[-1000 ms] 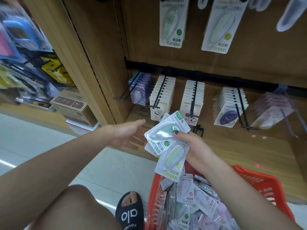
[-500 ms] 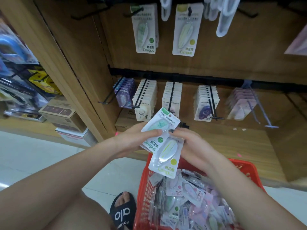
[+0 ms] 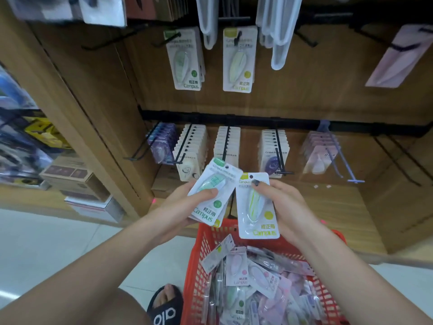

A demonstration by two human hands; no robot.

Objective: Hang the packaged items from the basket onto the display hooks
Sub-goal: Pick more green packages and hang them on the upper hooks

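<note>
Your left hand (image 3: pixel 187 207) grips a small stack of packs with a green pack (image 3: pixel 212 195) on top, thumb curled over its face; how many lie under it you cannot tell, though a yellow corner peeks out below; your right hand (image 3: pixel 281 207) pinches one yellow pack (image 3: pixel 255 207), thumb by the hang hole, fingers curled behind; both packs sit just above the red basket (image 3: pixel 206 254), well below the upper hooks

The step in hand looks like sorting by colour before hanging; match each to its row: the hung green pack (image 3: pixel 185 59) marks the left upper hook, the hung yellow pack (image 3: pixel 239 59) the one beside it; keep your thumb clear of the hole, hold the card square to the prong, and slide it on from the tip; hang the single yellow first so the right hand is free to peel from the stack

Counted: two packs clearly in hand, two filled upper hooks with Campus cards, five filled lower hooks (image 3: pixel 226 141); the basket holds too many mixed pink, green and purple packs to count
</note>
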